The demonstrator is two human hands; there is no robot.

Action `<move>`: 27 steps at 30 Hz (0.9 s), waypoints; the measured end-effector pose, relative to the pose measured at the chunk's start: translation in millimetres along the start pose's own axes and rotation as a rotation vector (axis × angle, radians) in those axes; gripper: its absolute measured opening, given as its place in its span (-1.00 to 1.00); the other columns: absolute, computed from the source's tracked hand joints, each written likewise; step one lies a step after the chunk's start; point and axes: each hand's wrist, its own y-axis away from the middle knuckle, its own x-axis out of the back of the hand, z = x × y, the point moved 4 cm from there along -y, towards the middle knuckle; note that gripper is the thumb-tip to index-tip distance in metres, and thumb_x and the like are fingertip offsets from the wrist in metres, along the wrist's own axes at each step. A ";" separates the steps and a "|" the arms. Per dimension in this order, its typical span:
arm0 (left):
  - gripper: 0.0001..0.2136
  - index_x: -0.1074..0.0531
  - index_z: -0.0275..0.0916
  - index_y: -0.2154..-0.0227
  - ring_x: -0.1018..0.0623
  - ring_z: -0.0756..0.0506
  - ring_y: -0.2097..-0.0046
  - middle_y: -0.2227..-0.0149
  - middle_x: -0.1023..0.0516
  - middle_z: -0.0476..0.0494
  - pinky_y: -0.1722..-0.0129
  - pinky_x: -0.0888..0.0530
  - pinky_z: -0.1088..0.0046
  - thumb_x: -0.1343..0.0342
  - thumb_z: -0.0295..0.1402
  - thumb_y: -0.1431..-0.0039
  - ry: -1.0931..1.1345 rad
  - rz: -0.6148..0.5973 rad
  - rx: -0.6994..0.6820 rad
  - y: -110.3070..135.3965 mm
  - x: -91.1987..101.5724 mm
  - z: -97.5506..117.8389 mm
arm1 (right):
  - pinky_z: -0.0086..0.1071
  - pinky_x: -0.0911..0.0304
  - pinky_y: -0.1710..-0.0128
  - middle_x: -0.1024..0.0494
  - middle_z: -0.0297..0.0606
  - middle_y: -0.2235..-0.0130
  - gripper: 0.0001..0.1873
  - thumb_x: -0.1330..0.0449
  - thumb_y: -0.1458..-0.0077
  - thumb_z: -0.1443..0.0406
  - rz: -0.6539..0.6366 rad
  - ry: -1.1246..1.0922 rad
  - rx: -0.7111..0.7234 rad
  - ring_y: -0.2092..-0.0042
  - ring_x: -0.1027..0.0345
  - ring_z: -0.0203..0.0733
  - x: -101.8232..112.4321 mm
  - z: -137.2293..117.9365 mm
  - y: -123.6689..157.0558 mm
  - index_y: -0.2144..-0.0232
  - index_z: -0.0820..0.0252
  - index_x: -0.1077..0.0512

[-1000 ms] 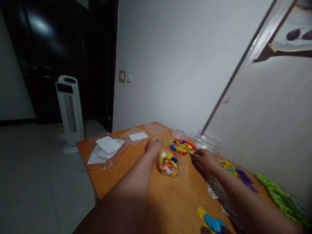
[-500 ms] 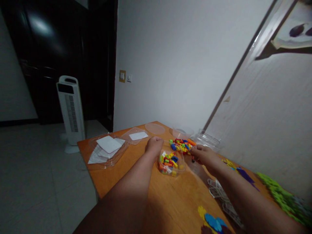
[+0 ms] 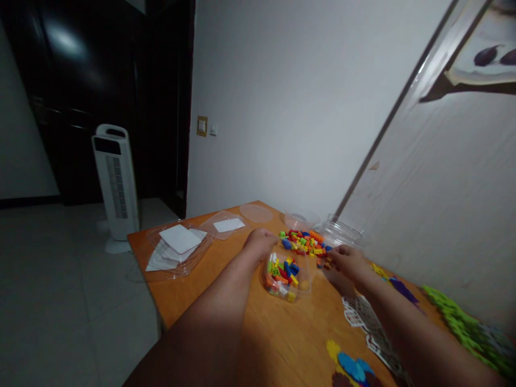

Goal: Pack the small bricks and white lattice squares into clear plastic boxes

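Observation:
My left hand [image 3: 262, 242] is curled round the far rim of a small clear plastic container [image 3: 299, 287] that holds several coloured toy bricks. Just beyond it a loose pile of coloured bricks [image 3: 304, 242] lies on the orange wooden table [image 3: 226, 274]. My right hand [image 3: 347, 259] rests at the near right edge of that pile, its fingers pinched on a few small bricks.
Clear lids and trays with white cards [image 3: 179, 244] lie at the table's left end. A clear jar [image 3: 342, 232] and bowl [image 3: 300, 219] stand by the wall. White lattice pieces [image 3: 363, 317], flat foam shapes [image 3: 350, 368] and green pieces [image 3: 463, 328] cover the near right. A white tower fan [image 3: 115, 185] stands on the floor.
My right hand rose toward the container, then went back down to the right edge of the brick pile. The container shifted slightly toward me under my left hand.

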 end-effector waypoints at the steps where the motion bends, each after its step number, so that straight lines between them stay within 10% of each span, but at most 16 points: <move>1: -0.89 -0.47 -0.26 0.49 -0.37 0.03 0.54 0.58 -0.44 0.03 0.53 -0.25 0.55 -0.23 -0.36 0.11 -0.005 0.039 0.003 -0.1 2.7 1.0 | -0.45 -0.08 0.58 -0.42 -0.34 0.63 -0.83 -0.20 -0.04 0.26 0.016 0.041 0.016 0.57 -0.24 -0.31 0.6 3.6 -2.2 0.55 0.17 -0.36; 16: -0.87 -0.49 -0.27 0.50 -0.41 0.01 0.53 0.56 -0.48 -0.03 0.57 -0.22 0.55 -0.18 -0.31 0.08 -0.109 0.035 -0.087 -12.9 1.9 -12.8 | -0.33 -0.17 0.37 -0.61 -0.01 0.18 -0.62 -0.10 -0.11 0.06 -0.105 0.838 0.144 0.18 -0.49 0.03 -30.3 -9.2 -2.3 0.24 0.22 -0.50; 27: -0.88 -0.49 -0.26 0.49 -0.44 -0.01 0.49 0.57 -0.48 -0.03 0.50 -0.29 0.53 -0.22 -0.32 0.06 -0.113 0.001 -0.073 -10.2 1.7 -8.8 | -0.44 -0.07 0.48 -0.54 -0.25 0.45 -0.88 -0.26 0.08 0.26 -0.095 0.539 0.135 0.41 -0.37 -0.24 -21.1 5.5 -0.4 0.48 0.19 -0.41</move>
